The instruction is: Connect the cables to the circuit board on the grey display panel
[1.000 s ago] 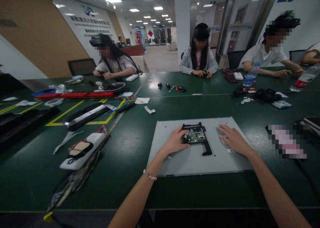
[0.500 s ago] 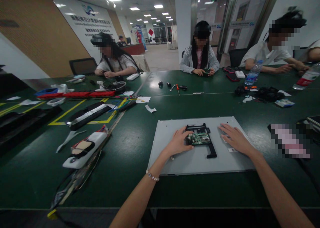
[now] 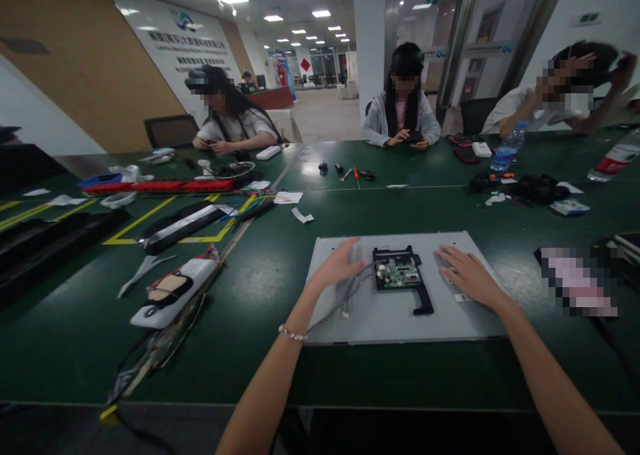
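Observation:
A flat light-grey panel (image 3: 380,325) lies on the green table before me. Near its middle sits a green circuit board (image 3: 400,275) in a black plastic bracket (image 3: 424,300) with a leg reaching toward me. A grey cable (image 3: 336,310) runs from the board's left side across the panel to the lower left. My left hand (image 3: 339,266) is open over the panel's left part, fingers apart, a little left of the bracket and off it. On the panel's right part my right hand (image 3: 465,272) lies with fingers stretched out, holding nothing, beside a small white label (image 3: 463,298).
Beyond the panel lie an orange screwdriver (image 3: 357,176) and a wrench (image 3: 345,174). To the left are a white device with straps (image 3: 175,292) and a black tray (image 3: 55,252). A phone (image 3: 577,282) and a water bottle (image 3: 509,146) are at right. Several people sit opposite.
My left hand has come off the board's left edge and moved left, uncovering the grey cable. My right hand has hardly moved. A person at right has raised both hands to their head.

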Tool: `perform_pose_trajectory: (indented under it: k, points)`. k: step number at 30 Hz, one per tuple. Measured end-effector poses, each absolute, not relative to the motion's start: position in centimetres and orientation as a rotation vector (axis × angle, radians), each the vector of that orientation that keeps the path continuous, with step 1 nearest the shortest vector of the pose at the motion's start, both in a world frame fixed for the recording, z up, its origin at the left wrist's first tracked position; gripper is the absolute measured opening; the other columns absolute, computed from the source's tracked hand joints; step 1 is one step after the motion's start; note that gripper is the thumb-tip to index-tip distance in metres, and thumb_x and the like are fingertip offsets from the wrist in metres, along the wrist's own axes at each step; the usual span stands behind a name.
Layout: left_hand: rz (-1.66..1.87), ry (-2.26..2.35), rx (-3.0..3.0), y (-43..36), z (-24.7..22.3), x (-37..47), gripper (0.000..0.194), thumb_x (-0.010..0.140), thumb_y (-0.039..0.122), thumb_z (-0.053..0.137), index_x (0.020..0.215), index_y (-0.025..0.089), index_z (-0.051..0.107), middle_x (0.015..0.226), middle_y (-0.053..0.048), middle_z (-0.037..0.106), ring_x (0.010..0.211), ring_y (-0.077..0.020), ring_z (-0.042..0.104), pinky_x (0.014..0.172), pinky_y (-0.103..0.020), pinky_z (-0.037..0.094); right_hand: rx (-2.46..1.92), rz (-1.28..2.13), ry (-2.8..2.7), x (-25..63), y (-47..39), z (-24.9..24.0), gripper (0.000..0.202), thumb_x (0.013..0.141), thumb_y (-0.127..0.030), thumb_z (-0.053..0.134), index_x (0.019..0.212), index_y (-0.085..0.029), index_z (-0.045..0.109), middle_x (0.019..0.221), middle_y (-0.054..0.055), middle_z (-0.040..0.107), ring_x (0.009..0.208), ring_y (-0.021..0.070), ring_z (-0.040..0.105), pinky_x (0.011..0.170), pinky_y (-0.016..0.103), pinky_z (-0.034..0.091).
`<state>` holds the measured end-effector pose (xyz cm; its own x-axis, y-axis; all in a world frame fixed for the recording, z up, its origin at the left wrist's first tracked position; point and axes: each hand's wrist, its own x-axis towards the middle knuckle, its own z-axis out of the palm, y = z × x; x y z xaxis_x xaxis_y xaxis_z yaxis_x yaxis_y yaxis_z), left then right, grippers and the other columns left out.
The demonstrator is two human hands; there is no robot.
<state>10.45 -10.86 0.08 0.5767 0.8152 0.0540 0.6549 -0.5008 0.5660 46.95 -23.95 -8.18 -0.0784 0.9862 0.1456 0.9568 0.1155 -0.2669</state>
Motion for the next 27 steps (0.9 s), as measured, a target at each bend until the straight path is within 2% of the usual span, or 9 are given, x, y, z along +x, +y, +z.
perform_pose_trajectory:
  k: [1, 3, 6, 11, 16, 21, 25, 27]
  points:
    - [0.48, 1.272, 2.293, -9.6, 0.2, 9.9, 0.055, 0.089, 0.034, 0.059, 0.139, 0.015, 0.045, 0.146, -0.009, 0.049, 0.134, -0.0194, 0.046, 0.116, -0.03, 0.032, -1.912, 0.151, -2.109, 46.9, -24.0, -8.1, 0.055, 0.097, -0.048, 0.032, 0.149, -0.03, 0.037, 0.157, 0.007, 0.036, 0.145, 0.026, 0.029, 0.113, 0.056, 0.027]
    - [0.56, 1.422, 2.259, -7.0, 0.5, 8.5, 0.047, 0.094, 0.025, 0.047, 0.138, 0.009, 0.044, 0.144, -0.015, 0.049, 0.133, -0.0219, 0.046, 0.114, -0.034, 0.034, -1.917, 0.165, -2.105, 46.8, -24.0, -7.9, 0.055, 0.098, -0.048, 0.03, 0.149, -0.03, 0.037, 0.157, 0.007, 0.035, 0.146, 0.0263, 0.028, 0.113, 0.057, 0.026]
    - [0.631, 1.739, 2.278, -3.5, 1.0, 6.7, 0.044, 0.092, 0.018, 0.048, 0.135, 0.008, 0.046, 0.141, -0.017, 0.051, 0.132, -0.0236, 0.047, 0.113, -0.034, 0.035, -1.92, 0.182, -2.1, 46.7, -24.1, -7.7, 0.055, 0.098, -0.049, 0.029, 0.149, -0.03, 0.037, 0.158, 0.007, 0.034, 0.146, 0.0265, 0.027, 0.114, 0.058, 0.025]
    - [0.354, 1.976, 2.458, 0.4, 1.5, 5.2, 0.038, 0.092, 0.012, 0.05, 0.13, 0.011, 0.049, 0.137, -0.016, 0.054, 0.124, -0.0241, 0.053, 0.104, -0.034, 0.042, -1.92, 0.185, -2.091, 46.6, -24.0, -7.7, 0.054, 0.098, -0.048, 0.03, 0.149, -0.031, 0.038, 0.158, 0.007, 0.034, 0.146, 0.0265, 0.027, 0.113, 0.059, 0.025]
    - [0.174, 2.027, 2.474, 2.2, 1.6, 5.6, 0.018, 0.094, 0.008, 0.046, 0.105, 0.007, 0.06, 0.106, -0.017, 0.067, 0.105, -0.0234, 0.064, 0.091, -0.032, 0.048, -1.929, 0.185, -2.09, 46.6, -23.8, -7.5, 0.053, 0.098, -0.047, 0.03, 0.147, -0.029, 0.04, 0.157, 0.007, 0.035, 0.146, 0.0258, 0.027, 0.114, 0.058, 0.025]
    - [0.082, 2.054, 2.519, 2.4, 2.4, 6.2, 0.02, 0.094, 0.004, 0.043, 0.092, 0.008, 0.062, 0.093, -0.014, 0.068, 0.098, -0.0221, 0.065, 0.087, -0.032, 0.048, -1.943, 0.187, -2.079, 46.2, -24.0, -7.1, 0.052, 0.099, -0.046, 0.03, 0.147, -0.029, 0.04, 0.158, 0.006, 0.034, 0.147, 0.025, 0.026, 0.115, 0.056, 0.023]
    - [0.029, 2.047, 2.572, 1.1, 3.3, 7.0, 0.013, 0.096, 0.017, 0.053, 0.094, 0.01, 0.063, 0.094, -0.006, 0.067, 0.091, -0.0175, 0.064, 0.085, -0.036, 0.052, -1.936, 0.168, -2.076, 46.3, -23.9, -7.4, 0.051, 0.098, -0.044, 0.031, 0.147, -0.031, 0.04, 0.157, 0.007, 0.035, 0.146, 0.0249, 0.028, 0.115, 0.056, 0.024]
    - [0.009, 2.024, 2.603, -0.1, 3.6, 7.5, 0.016, 0.095, 0.026, 0.058, 0.096, 0.011, 0.063, 0.097, -0.004, 0.066, 0.09, -0.0167, 0.064, 0.083, -0.037, 0.053, -1.926, 0.162, -2.078, 46.4, -23.8, -7.5, 0.051, 0.098, -0.044, 0.032, 0.147, -0.032, 0.04, 0.157, 0.007, 0.036, 0.146, 0.0253, 0.029, 0.114, 0.056, 0.025]
